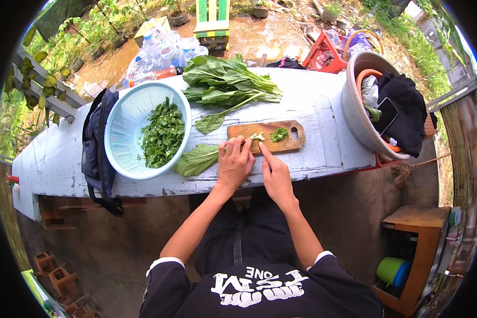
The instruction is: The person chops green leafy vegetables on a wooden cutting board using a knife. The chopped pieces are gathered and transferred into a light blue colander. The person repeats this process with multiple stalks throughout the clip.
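Observation:
My left hand (235,163) presses a leafy green by its stem on the wooden cutting board (242,130); its broad leaf (198,159) sticks out left over the table. My right hand (276,173) grips a knife (261,153), mostly hidden by the fingers, with its index finger stretched forward along it. Cut pale stem pieces (257,136) lie by my fingertips, and a small pile of chopped greens (279,135) sits near the board's handle slot. Left of the board, a light blue plastic colander (121,119) holds chopped leaves (165,133). Whole leafy greens (226,81) lie behind the board.
A dark bag (97,147) lies left of the colander on the white-painted table (322,107). At right stands a large grey basin (353,107) holding dark cloth and a phone (386,115). Plastic bottles (163,51) and a red crate (324,53) are beyond the far edge.

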`<act>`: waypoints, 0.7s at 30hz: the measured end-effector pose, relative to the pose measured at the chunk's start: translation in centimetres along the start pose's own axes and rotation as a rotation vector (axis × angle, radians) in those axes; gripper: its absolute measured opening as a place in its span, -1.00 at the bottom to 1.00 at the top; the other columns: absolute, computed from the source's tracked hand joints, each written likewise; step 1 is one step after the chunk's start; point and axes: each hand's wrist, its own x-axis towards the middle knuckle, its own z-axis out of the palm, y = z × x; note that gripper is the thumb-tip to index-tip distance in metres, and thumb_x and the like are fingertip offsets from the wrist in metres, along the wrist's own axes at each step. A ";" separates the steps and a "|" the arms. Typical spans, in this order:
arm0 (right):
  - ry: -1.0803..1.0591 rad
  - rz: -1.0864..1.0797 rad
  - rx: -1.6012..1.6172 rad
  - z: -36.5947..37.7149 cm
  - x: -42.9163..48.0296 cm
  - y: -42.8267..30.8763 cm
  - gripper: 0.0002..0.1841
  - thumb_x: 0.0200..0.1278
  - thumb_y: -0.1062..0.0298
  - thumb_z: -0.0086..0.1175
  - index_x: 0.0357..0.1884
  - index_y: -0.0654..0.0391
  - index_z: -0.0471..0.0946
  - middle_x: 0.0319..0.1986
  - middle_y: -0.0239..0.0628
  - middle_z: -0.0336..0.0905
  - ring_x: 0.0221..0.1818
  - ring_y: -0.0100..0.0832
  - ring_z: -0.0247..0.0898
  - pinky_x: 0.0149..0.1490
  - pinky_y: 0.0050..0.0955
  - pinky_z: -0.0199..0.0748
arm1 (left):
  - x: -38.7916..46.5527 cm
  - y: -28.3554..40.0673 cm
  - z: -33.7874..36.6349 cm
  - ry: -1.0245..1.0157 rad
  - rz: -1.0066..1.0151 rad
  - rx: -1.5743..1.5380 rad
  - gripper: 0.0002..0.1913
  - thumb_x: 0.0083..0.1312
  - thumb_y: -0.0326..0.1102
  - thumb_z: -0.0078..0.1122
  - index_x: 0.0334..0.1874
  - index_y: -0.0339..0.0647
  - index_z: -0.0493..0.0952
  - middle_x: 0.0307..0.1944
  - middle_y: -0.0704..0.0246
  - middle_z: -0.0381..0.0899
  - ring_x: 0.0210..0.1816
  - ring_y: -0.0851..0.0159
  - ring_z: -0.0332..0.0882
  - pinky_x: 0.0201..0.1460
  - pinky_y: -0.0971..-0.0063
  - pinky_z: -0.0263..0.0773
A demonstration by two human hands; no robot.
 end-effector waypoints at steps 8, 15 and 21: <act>-0.005 -0.003 0.020 0.2 -0.3 -0.1 -0.49 0.59 0.47 -0.03 0.53 0.08 0.47 -0.19 0.18 0.64 -0.11 0.17 0.60 0.04 0.03 0.51 | 0.1 0.0 0.3 0.010 0.015 0.036 -0.54 0.24 -0.27 0.35 0.22 -0.14 0.63 0.12 0.29 0.53 0.20 0.17 0.47 0.38 0.12 0.23; -0.006 -0.012 -0.007 0.4 -0.2 0.2 -0.47 0.59 0.45 -0.04 0.56 0.01 0.45 -0.20 0.14 0.64 -0.12 0.17 0.60 0.02 0.07 0.52 | 0.1 0.0 0.3 0.007 0.015 0.038 -0.52 0.22 -0.26 0.36 0.22 -0.14 0.64 0.11 0.28 0.53 0.18 0.17 0.47 0.37 0.11 0.24; 0.002 -0.024 -0.087 0.7 0.0 0.6 -0.45 0.56 0.43 -0.01 0.56 -0.03 0.46 -0.24 0.08 0.61 -0.15 0.14 0.60 -0.01 0.06 0.54 | 0.1 0.1 0.5 0.010 0.014 0.045 -0.53 0.21 -0.27 0.36 0.21 -0.16 0.65 0.11 0.27 0.54 0.19 0.15 0.47 0.39 0.10 0.24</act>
